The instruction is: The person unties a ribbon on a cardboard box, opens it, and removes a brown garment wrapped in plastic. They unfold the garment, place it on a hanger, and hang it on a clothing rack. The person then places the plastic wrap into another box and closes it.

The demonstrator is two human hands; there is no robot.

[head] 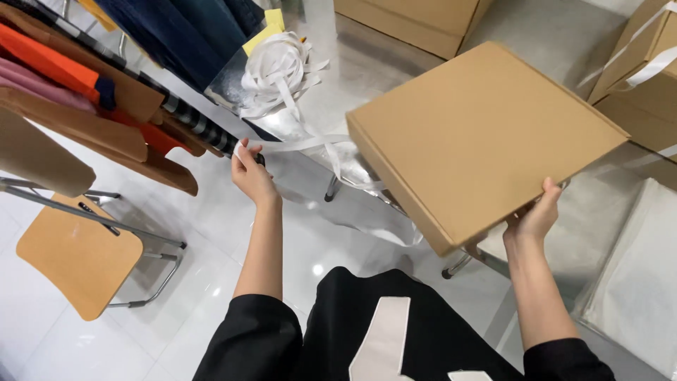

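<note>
Ribbon and box, that is the action, so let's sweep across from the left. Far left, a wooden folding chair [77, 261] stands on the glossy white floor [211, 282], and above it hang clothes in orange, pink and brown [84, 92], with dark blue garments [190, 32] further along the rail.

Now the left hand [252, 176]: it is raised beside the clothes, and its grip is closed on the end of a flat white ribbon [296, 144], pinched between thumb and fingers. A small dark object shows just behind the fingers; what it is, I cannot tell. That ribbon runs right from the hand toward the box, and above it a loose tangled bundle of the same white ribbon [282, 70] sits on a shiny silver sheet [338, 169], next to a yellow scrap [264, 32].

Centre right, the big one: a flat brown cardboard box [479, 134], closed, tilted, held up over the metal-legged desk [465, 261]. The right hand [532, 219] has it by the near corner, grip closed on the box, thumb on top at the edge, fingers underneath.

Behind, more cardboard cartons [416, 21] sit on the floor, and at the far right another stack of cartons [642, 77] carries white strapping. Bottom right, pale folded fabric bags [635, 282] lie in a pile. Black sleeves frame the bottom.
</note>
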